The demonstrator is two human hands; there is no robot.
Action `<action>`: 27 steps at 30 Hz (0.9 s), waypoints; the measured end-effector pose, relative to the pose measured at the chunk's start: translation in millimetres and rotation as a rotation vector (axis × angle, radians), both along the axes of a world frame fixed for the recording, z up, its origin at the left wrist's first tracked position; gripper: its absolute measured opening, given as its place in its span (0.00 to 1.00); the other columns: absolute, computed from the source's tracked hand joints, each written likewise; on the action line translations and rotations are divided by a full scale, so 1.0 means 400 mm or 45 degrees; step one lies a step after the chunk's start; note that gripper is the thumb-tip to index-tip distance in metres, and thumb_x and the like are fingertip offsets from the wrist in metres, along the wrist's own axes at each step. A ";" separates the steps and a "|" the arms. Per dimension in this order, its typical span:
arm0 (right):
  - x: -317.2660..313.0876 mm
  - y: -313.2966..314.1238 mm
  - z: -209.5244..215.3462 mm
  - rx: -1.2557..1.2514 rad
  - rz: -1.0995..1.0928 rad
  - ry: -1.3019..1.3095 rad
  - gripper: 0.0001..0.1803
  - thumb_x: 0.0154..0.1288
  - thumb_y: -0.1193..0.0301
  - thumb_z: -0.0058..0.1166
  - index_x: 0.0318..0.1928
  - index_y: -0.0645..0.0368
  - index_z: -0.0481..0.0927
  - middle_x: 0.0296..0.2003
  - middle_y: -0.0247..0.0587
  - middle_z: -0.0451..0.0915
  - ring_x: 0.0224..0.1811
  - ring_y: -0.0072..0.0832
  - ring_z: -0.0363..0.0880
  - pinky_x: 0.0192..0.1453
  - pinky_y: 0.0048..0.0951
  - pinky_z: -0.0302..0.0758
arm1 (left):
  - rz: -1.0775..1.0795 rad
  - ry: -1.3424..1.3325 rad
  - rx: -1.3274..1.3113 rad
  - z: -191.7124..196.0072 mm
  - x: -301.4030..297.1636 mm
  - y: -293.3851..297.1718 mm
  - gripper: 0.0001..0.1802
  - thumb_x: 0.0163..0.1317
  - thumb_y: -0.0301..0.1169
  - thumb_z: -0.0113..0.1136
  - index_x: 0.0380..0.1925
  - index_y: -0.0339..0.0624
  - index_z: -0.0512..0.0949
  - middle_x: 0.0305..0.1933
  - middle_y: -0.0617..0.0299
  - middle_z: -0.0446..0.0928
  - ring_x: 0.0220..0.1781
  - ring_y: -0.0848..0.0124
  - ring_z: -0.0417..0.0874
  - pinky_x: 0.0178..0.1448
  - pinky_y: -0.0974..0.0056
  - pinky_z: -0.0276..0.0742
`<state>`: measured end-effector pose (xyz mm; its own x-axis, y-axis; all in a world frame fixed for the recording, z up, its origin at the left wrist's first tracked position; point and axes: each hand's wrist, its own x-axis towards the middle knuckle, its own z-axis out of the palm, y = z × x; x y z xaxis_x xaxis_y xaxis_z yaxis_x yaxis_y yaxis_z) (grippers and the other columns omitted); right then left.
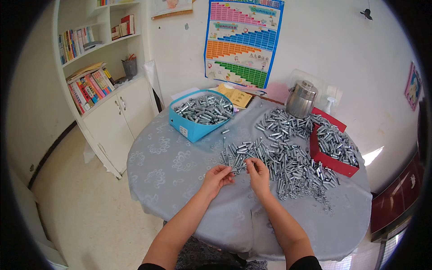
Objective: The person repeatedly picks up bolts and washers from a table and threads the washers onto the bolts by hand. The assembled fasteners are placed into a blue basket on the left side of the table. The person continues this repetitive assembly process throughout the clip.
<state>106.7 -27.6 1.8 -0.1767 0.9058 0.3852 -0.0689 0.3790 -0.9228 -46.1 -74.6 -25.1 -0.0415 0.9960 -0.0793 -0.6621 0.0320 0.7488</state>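
My left hand is closed at the near edge of a heap of silver metal bolts, its thumb and fingers pinching a small silver bolt whose end points right. Just to the right, my right hand has its thumb and forefinger pressed together by that bolt's end; whatever lies between them is too small to make out. The heap spreads behind and to the right of both hands. Small nuts and washers lie loose along its near side. One single bolt lies apart, behind my hands.
A blue box full of bolts stands at the back left of the cloth-covered round table. On the right, a red box also holds bolts. A steel canister and yellow booklet are at the back. A shelf cabinet stands left.
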 end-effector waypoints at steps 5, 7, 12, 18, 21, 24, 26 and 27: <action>0.002 0.007 -0.002 0.022 -0.025 0.051 0.07 0.60 0.72 0.53 0.35 0.64 0.78 0.22 0.29 0.72 0.23 0.13 0.66 0.26 0.15 0.63 | -0.041 0.078 0.033 0.016 0.012 -0.014 0.04 0.58 0.27 0.56 0.32 0.39 0.73 0.30 0.57 0.76 0.29 0.72 0.77 0.38 0.61 0.80; 0.004 0.010 -0.002 0.070 -0.032 0.010 0.07 0.60 0.72 0.54 0.34 0.64 0.78 0.23 0.31 0.74 0.23 0.15 0.67 0.26 0.16 0.64 | -0.053 0.100 0.045 0.026 0.016 -0.023 0.04 0.57 0.26 0.56 0.32 0.39 0.73 0.31 0.56 0.77 0.29 0.72 0.78 0.38 0.61 0.80; 0.019 -0.004 0.020 0.215 0.050 -0.282 0.06 0.59 0.73 0.53 0.34 0.63 0.79 0.25 0.32 0.74 0.26 0.16 0.68 0.30 0.18 0.65 | 0.010 0.134 0.041 0.010 0.010 -0.013 0.06 0.57 0.23 0.56 0.35 0.39 0.72 0.34 0.54 0.77 0.31 0.70 0.78 0.38 0.62 0.80; 0.045 0.004 0.047 0.189 0.136 -0.521 0.08 0.57 0.71 0.54 0.34 0.63 0.78 0.27 0.39 0.77 0.25 0.23 0.72 0.30 0.22 0.68 | 0.060 0.447 0.174 0.006 0.019 -0.018 0.08 0.56 0.22 0.57 0.36 0.38 0.72 0.35 0.56 0.78 0.35 0.72 0.79 0.37 0.66 0.78; 0.039 0.001 0.045 0.174 0.178 -0.468 0.08 0.57 0.71 0.54 0.37 0.61 0.79 0.27 0.39 0.76 0.25 0.24 0.72 0.30 0.23 0.68 | 0.029 0.641 0.266 0.003 0.032 -0.020 0.09 0.56 0.21 0.57 0.37 0.37 0.71 0.35 0.57 0.78 0.37 0.73 0.79 0.38 0.70 0.75; 0.027 -0.018 0.066 0.221 0.163 -0.524 0.11 0.58 0.70 0.53 0.41 0.60 0.79 0.25 0.38 0.75 0.26 0.24 0.71 0.32 0.23 0.68 | 0.055 0.736 0.328 0.008 0.050 -0.034 0.08 0.56 0.22 0.57 0.35 0.36 0.70 0.35 0.59 0.78 0.37 0.77 0.78 0.39 0.75 0.71; 0.021 -0.024 0.073 0.307 0.138 -0.631 0.12 0.60 0.70 0.52 0.43 0.60 0.78 0.26 0.38 0.75 0.28 0.26 0.71 0.35 0.24 0.68 | 0.027 0.777 0.344 0.006 0.049 -0.039 0.09 0.57 0.22 0.55 0.38 0.36 0.68 0.37 0.58 0.77 0.40 0.76 0.78 0.42 0.73 0.72; 0.025 -0.024 0.068 0.367 0.121 -0.691 0.13 0.60 0.70 0.51 0.45 0.59 0.78 0.27 0.39 0.74 0.30 0.28 0.71 0.37 0.25 0.69 | 0.013 0.766 0.374 0.003 0.052 -0.038 0.10 0.57 0.21 0.54 0.39 0.36 0.68 0.38 0.58 0.77 0.41 0.75 0.77 0.43 0.72 0.73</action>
